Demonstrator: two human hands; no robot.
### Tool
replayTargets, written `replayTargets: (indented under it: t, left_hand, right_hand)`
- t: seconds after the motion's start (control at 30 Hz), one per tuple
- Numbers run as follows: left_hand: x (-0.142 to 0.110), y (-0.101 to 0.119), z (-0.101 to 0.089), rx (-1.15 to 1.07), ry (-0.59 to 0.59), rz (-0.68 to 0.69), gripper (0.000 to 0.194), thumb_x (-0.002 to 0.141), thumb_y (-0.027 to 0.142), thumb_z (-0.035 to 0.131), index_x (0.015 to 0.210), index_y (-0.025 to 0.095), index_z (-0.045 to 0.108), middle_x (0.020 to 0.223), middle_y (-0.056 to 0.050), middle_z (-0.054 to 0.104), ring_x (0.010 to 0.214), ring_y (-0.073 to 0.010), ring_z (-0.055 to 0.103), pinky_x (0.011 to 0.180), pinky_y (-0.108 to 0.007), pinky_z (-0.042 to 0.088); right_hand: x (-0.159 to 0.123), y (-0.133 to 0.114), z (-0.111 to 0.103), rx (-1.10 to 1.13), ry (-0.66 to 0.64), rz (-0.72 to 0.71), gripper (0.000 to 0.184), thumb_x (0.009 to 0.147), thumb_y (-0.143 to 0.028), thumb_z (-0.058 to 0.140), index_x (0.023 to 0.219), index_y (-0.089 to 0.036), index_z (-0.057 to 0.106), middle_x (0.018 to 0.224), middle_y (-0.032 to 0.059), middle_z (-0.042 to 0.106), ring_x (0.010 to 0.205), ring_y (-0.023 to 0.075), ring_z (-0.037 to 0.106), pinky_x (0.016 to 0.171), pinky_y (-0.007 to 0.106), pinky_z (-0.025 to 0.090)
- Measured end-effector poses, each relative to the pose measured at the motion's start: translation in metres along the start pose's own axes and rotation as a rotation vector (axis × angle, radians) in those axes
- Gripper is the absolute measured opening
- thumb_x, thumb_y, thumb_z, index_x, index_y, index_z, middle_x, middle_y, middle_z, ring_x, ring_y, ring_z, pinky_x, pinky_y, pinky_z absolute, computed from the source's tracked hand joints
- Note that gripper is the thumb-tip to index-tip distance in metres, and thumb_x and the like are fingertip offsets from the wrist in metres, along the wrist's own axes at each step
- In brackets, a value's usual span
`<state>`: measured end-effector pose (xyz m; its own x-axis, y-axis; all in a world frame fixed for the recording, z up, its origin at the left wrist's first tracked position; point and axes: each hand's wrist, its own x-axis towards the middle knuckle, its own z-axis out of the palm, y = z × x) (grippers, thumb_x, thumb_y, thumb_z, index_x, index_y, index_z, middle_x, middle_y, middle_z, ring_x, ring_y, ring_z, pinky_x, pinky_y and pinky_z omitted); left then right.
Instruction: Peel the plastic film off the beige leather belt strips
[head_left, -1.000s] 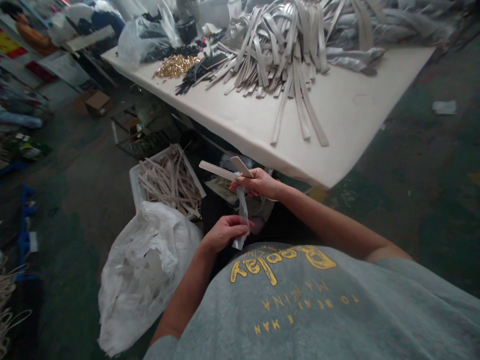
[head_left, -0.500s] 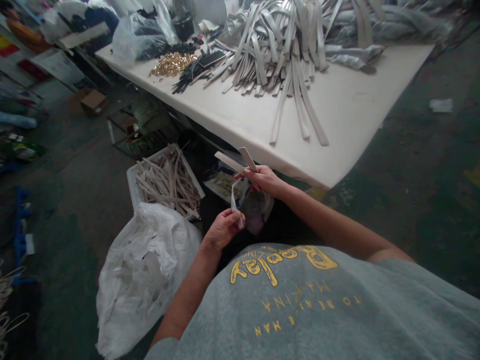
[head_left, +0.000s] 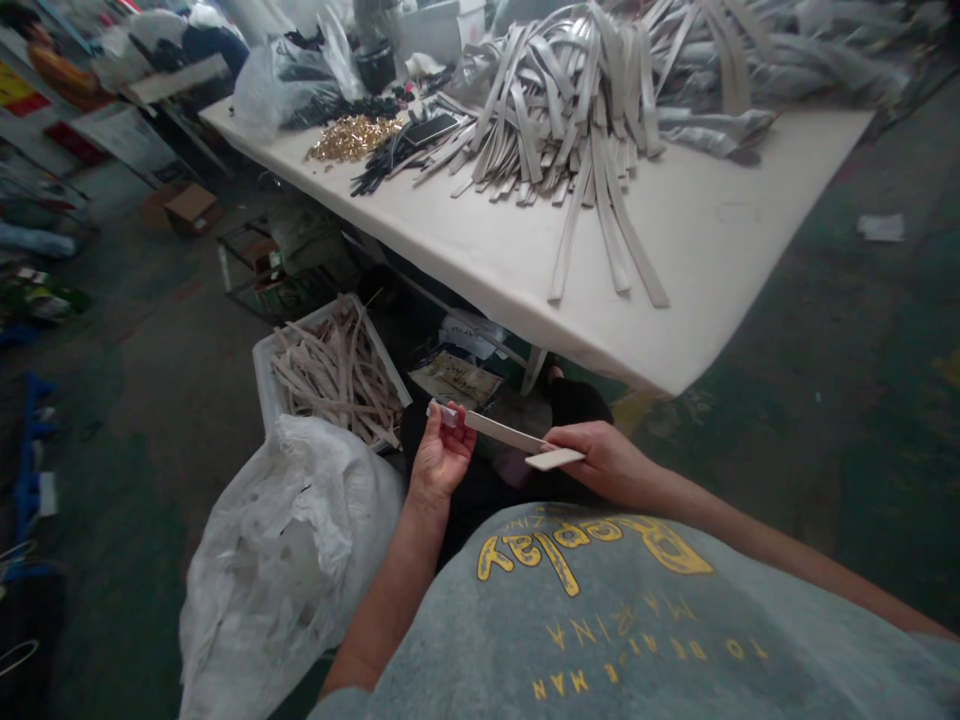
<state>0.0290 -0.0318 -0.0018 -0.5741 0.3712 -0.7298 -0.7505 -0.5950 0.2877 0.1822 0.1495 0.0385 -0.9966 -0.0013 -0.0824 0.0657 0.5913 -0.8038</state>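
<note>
My right hand (head_left: 596, 452) is closed around a pale beige strap (head_left: 506, 432), which looks like a leather bag strap. One flat end (head_left: 555, 459) of the strap sticks out below the fingers. A longer length runs left to my left hand (head_left: 442, 460), whose palm is turned up. Thumb and fingers there pinch a whitish end piece (head_left: 443, 413) in line with the strap; whether film covers it, I cannot tell. Both hands are low in front of my grey shirt, over my dark-clad lap.
A white-topped table (head_left: 600, 345) carries a heap of similar straps (head_left: 555, 110), gold metal parts (head_left: 352, 138) and black strips (head_left: 405, 148). Left of my lap stand a crate of strips (head_left: 259, 365) and a white sack (head_left: 277, 570). Another person (head_left: 56, 65) is at far left.
My right hand has come down and nearer my body, bringing the strap lower. My left hand has turned palm up. The clear film stretched between the hands earlier no longer shows.
</note>
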Motion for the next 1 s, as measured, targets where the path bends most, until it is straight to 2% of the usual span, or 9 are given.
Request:
replayTargets:
  t: [0.13,0.33,0.47,0.57,0.73,0.8,0.87,0.93,1.0]
  left_hand:
    - [-0.002,0.0,0.001,-0.006,-0.022,-0.007,0.027,0.098,0.029,0.052,0.078,0.018,0.065,0.074,0.002,0.071,0.069,-0.0106,0.07,0.066,-0.022,0.054]
    - [-0.004,-0.004,-0.003,0.014,-0.014,0.001,0.02,0.095,0.027,0.059,0.078,0.018,0.066,0.075,0.002,0.072,0.07,-0.0108,0.07,0.07,-0.023,0.055]
    - [-0.002,-0.009,-0.004,0.004,0.003,0.018,0.021,0.096,0.024,0.056,0.079,0.018,0.066,0.075,0.001,0.072,0.07,-0.0115,0.07,0.07,-0.024,0.056]
    - [0.001,-0.019,-0.005,0.014,0.013,0.034,0.02,0.096,0.022,0.056,0.079,0.017,0.065,0.075,0.0,0.073,0.07,-0.0122,0.07,0.068,-0.024,0.056]
    - [0.003,-0.046,-0.007,0.054,-0.012,-0.011,0.017,0.095,0.017,0.056,0.082,0.014,0.067,0.078,-0.003,0.072,0.069,-0.0124,0.069,0.067,-0.023,0.056]
    - [0.004,-0.053,-0.008,0.066,-0.03,-0.038,0.016,0.094,0.013,0.056,0.084,0.013,0.068,0.08,-0.004,0.072,0.068,-0.0111,0.068,0.064,-0.021,0.055]
    - [0.003,-0.053,-0.008,0.07,-0.021,-0.04,0.014,0.093,0.011,0.056,0.085,0.012,0.068,0.079,-0.003,0.072,0.066,-0.0096,0.067,0.06,-0.018,0.054]
    - [0.002,-0.05,-0.007,0.064,0.01,-0.031,0.013,0.094,0.013,0.057,0.087,0.013,0.068,0.074,-0.001,0.07,0.061,-0.0087,0.065,0.055,-0.018,0.052]
    - [0.001,-0.049,-0.005,0.046,0.023,-0.038,0.014,0.094,0.015,0.056,0.086,0.014,0.068,0.071,0.0,0.068,0.059,-0.0084,0.064,0.053,-0.017,0.051]
  right_hand:
    - [0.004,-0.002,0.011,-0.036,-0.011,0.0,0.029,0.094,-0.033,0.049,0.08,-0.018,0.07,0.069,0.0028,0.068,0.063,0.014,0.06,0.059,0.023,0.037]
    - [0.009,0.002,0.016,-0.062,0.003,-0.013,0.029,0.096,-0.032,0.047,0.083,-0.019,0.07,0.074,0.0026,0.07,0.067,0.0139,0.062,0.061,0.022,0.038]
    - [0.006,0.003,0.021,-0.141,0.018,0.003,0.032,0.097,-0.036,0.046,0.084,-0.019,0.07,0.076,0.0033,0.07,0.068,0.0146,0.063,0.062,0.023,0.039]
    - [0.01,0.002,0.025,-0.208,0.009,0.06,0.03,0.097,-0.034,0.046,0.084,-0.019,0.069,0.076,0.0034,0.07,0.069,0.0152,0.064,0.062,0.023,0.038]
    - [0.035,0.002,0.029,-0.378,-0.038,0.194,0.017,0.091,-0.024,0.054,0.087,-0.019,0.07,0.082,0.0049,0.073,0.074,0.018,0.066,0.06,0.024,0.035]
    - [0.041,0.0,0.025,-0.355,-0.048,0.211,0.02,0.093,-0.027,0.052,0.094,-0.02,0.07,0.085,0.0054,0.074,0.076,0.019,0.067,0.061,0.024,0.038]
    - [0.038,-0.004,0.016,-0.29,-0.022,0.187,0.025,0.095,-0.028,0.049,0.11,-0.021,0.068,0.087,0.0048,0.075,0.078,0.0191,0.068,0.065,0.024,0.042]
    - [0.03,-0.009,0.006,-0.268,0.015,0.146,0.035,0.094,-0.024,0.051,0.127,-0.022,0.06,0.086,0.0037,0.076,0.077,0.0187,0.069,0.066,0.024,0.045]
    - [0.024,-0.015,-0.001,-0.317,0.043,0.125,0.044,0.09,-0.021,0.054,0.134,-0.025,0.056,0.087,0.0034,0.076,0.075,0.0189,0.07,0.065,0.025,0.046]
